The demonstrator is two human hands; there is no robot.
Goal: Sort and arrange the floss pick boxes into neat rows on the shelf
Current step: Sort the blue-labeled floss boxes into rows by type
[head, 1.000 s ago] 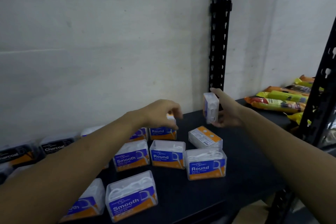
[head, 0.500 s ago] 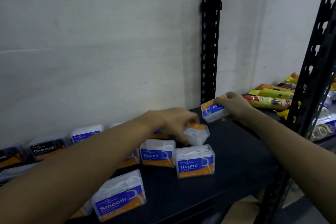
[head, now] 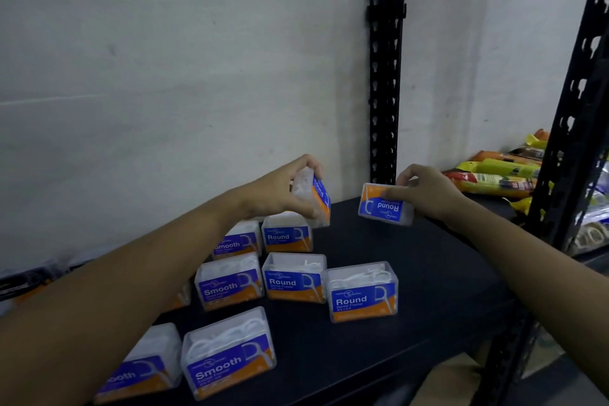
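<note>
My left hand (head: 280, 193) grips a clear "Round" floss pick box (head: 316, 199) tipped on its side, lifted above the back row. My right hand (head: 425, 193) pinches another "Round" box (head: 384, 206), held upside down just over the black shelf (head: 412, 273) near the rear post. On the shelf stand three "Round" boxes (head: 362, 292), (head: 294, 278), (head: 287, 234) and several "Smooth" boxes (head: 229, 285), (head: 229, 353), (head: 237, 239), labels facing me. One more "Smooth" box (head: 145, 366) is partly hidden by my left forearm.
Dark "Charcoal" boxes (head: 28, 277) sit blurred at the far left by the wall. Black perforated posts rise at the back (head: 384, 76) and at the right front (head: 573, 125). Yellow and orange packets (head: 494, 176) lie on the neighbouring shelf to the right.
My left hand has lifted the box it had just taken from the shelf and turned it on its side. My right hand has flipped its box upside down and brought it lower and forward.
</note>
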